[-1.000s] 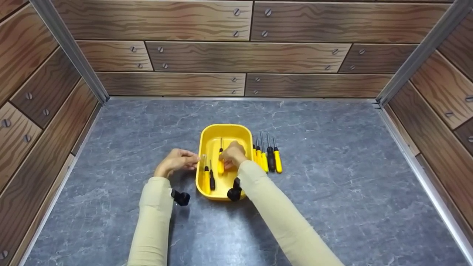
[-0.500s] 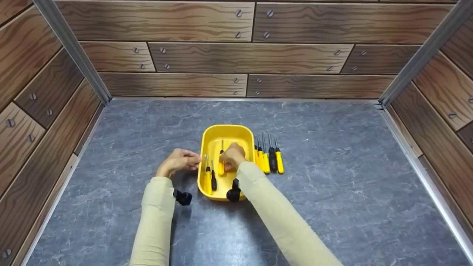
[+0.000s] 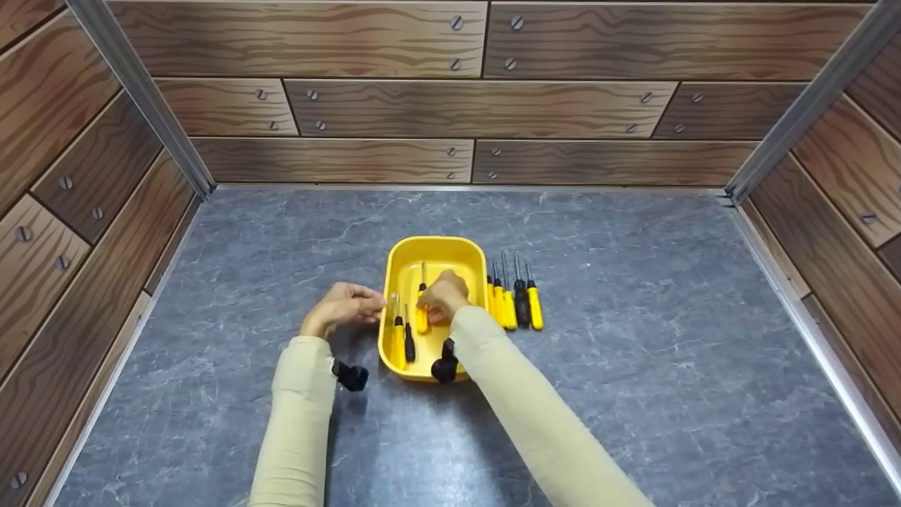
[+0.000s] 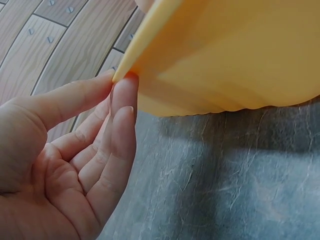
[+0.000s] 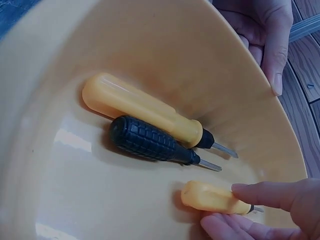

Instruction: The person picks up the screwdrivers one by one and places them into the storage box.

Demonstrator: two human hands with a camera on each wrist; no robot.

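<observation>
My left hand (image 3: 345, 308) pinches the left rim of a deep yellow plastic bin (image 3: 436, 241) between thumb and fingers; the left wrist view shows this grip closely. Inside the bin, my right hand (image 3: 445, 294) holds a yellow-handled screwdriver (image 5: 210, 196) by its handle, thumb and fingers on opposite sides, its tip pointing away from me. To its left on the bin floor lie a longer yellow-handled screwdriver (image 5: 142, 107) and a black-handled screwdriver (image 5: 150, 142), close beside each other. The right hand partly covers its screwdriver in the head view.
Just right of the bin, several yellow- and black-handled screwdrivers (image 3: 521, 306) lie in a row on the grey marbled surface (image 3: 633, 338), shafts pointing away. Wood-patterned walls (image 3: 394, 109) with metal edge strips enclose the back and sides.
The head view has shifted slightly, so everything sits a little farther right in it. Both hands keep the same holds, and the screwdrivers lie as before.
</observation>
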